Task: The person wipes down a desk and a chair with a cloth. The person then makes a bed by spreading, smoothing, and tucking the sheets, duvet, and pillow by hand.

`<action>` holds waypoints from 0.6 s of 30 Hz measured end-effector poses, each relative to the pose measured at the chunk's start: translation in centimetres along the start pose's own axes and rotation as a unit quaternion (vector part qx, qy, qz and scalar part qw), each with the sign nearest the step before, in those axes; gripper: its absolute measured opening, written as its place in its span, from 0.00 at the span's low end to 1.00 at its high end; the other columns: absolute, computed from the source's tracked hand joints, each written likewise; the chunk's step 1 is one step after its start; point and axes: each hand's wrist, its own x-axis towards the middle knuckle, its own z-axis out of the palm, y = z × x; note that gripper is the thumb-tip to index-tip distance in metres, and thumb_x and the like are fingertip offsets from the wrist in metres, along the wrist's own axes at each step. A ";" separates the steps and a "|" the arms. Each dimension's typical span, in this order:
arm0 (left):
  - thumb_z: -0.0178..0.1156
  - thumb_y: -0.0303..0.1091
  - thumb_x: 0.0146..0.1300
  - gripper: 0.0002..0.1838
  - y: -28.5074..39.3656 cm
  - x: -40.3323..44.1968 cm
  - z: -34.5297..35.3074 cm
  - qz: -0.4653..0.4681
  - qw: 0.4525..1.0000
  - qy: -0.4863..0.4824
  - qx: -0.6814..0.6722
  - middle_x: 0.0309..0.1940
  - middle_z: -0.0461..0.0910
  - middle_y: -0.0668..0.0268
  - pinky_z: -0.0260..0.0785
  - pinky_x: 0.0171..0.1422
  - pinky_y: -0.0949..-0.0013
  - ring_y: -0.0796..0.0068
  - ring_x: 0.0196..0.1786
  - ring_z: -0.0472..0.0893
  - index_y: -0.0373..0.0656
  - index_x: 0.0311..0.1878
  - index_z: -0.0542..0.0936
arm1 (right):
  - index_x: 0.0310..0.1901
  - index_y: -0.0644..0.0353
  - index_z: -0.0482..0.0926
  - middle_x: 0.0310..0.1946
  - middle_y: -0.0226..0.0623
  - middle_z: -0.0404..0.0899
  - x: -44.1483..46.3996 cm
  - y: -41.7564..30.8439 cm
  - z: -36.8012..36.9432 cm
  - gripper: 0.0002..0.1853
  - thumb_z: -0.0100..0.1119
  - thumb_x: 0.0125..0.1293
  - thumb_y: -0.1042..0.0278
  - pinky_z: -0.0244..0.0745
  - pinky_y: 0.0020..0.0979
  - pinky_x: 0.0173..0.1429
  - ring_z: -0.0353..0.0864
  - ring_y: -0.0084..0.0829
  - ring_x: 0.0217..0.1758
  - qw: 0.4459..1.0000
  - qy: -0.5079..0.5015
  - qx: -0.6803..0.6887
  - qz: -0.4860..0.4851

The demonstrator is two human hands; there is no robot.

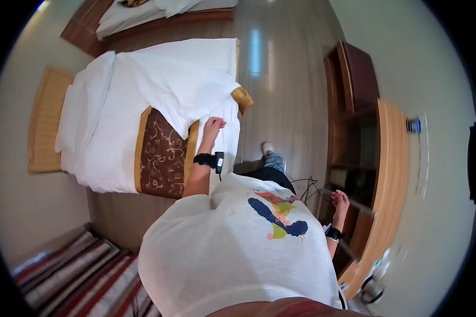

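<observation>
My left hand (pixel 214 127) is over the edge of the bed, its fingers curled in and nothing visible in them. Below it lies a white duvet (pixel 174 68), rumpled and folded back in part. A brown patterned bed runner (pixel 163 153) with gold borders shows beside my left forearm, partly covered by the duvet. On the right, my right hand (pixel 340 201) hangs near the open wooden cabinet, fingers loosely bent and apart, holding nothing I can see. Both wrists wear black straps, the left one with a small box (pixel 219 162).
A long wooden cabinet (pixel 391 174) runs along the right wall, with a dark red box-shaped piece (pixel 360 76) beyond it. Black cables (pixel 309 185) hang near my right hand. Another bed (pixel 164 16) stands at the back. A striped curtain (pixel 84 274) is lower left.
</observation>
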 end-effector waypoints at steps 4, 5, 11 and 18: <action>0.45 0.36 0.54 0.09 -4.0 3.4 -4.3 -0.075 0.971 0.204 -0.101 0.26 0.76 0.66 0.58 0.26 0.82 0.81 0.27 0.73 0.41 0.31 0.73 | 0.35 0.62 0.71 0.27 0.35 0.75 16.0 -6.6 4.7 0.06 0.48 0.56 0.70 0.67 0.18 0.31 0.72 0.21 0.26 0.991 -0.117 -0.054 -0.024; 0.44 0.35 0.55 0.09 -4.0 4.1 -4.2 -0.062 0.966 0.215 -0.130 0.26 0.75 0.68 0.58 0.25 0.82 0.83 0.26 0.72 0.42 0.31 0.73 | 0.35 0.62 0.70 0.26 0.34 0.74 17.6 -8.3 6.7 0.06 0.47 0.57 0.70 0.67 0.18 0.31 0.71 0.20 0.26 0.989 -0.123 -0.073 -0.032; 0.47 0.35 0.55 0.09 -3.0 -4.2 -7.0 0.024 0.879 0.435 -0.195 0.26 0.75 0.70 0.61 0.30 0.82 0.83 0.29 0.72 0.42 0.31 0.73 | 0.37 0.63 0.70 0.26 0.34 0.73 35.2 -13.4 24.7 0.09 0.46 0.54 0.71 0.67 0.21 0.31 0.71 0.22 0.28 0.906 -0.333 -0.241 -0.103; 0.45 0.33 0.56 0.09 -15.4 -13.2 -5.4 -0.013 0.574 0.669 -0.472 0.24 0.74 0.71 0.64 0.33 0.79 0.82 0.28 0.72 0.39 0.30 0.73 | 0.39 0.65 0.69 0.28 0.37 0.73 35.3 -15.4 51.5 0.13 0.46 0.52 0.68 0.67 0.26 0.35 0.72 0.27 0.30 0.720 -0.491 -0.398 -0.286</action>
